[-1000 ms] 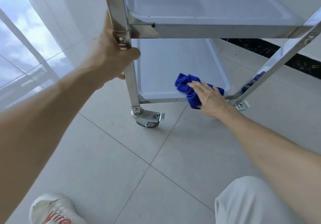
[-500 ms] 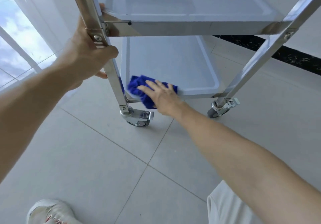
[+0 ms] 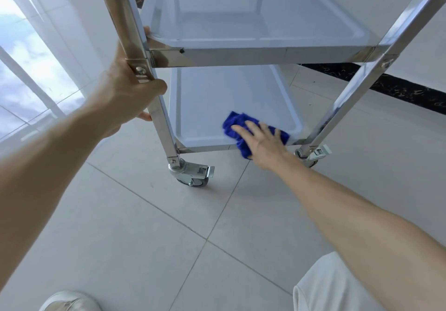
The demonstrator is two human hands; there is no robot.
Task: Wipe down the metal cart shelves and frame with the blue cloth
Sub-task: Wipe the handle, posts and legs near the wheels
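Head view, looking down at a metal cart (image 3: 243,56) on a tiled floor (image 3: 135,233): the left hand (image 3: 125,88) grips the cart's near left post (image 3: 138,69), fingers and thumb curled round it at the middle shelf joint. The right hand (image 3: 263,141) lies flat, fingers straight and spread, pressing the blue cloth (image 3: 233,123) onto the near right corner of the bottom shelf (image 3: 217,98), part of the cloth hanging over the front rim. Two locking casters (image 3: 193,174) stand below.

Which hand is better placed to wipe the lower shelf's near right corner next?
Right. The right hand already presses the blue cloth beside that corner; the left hand grips the post.
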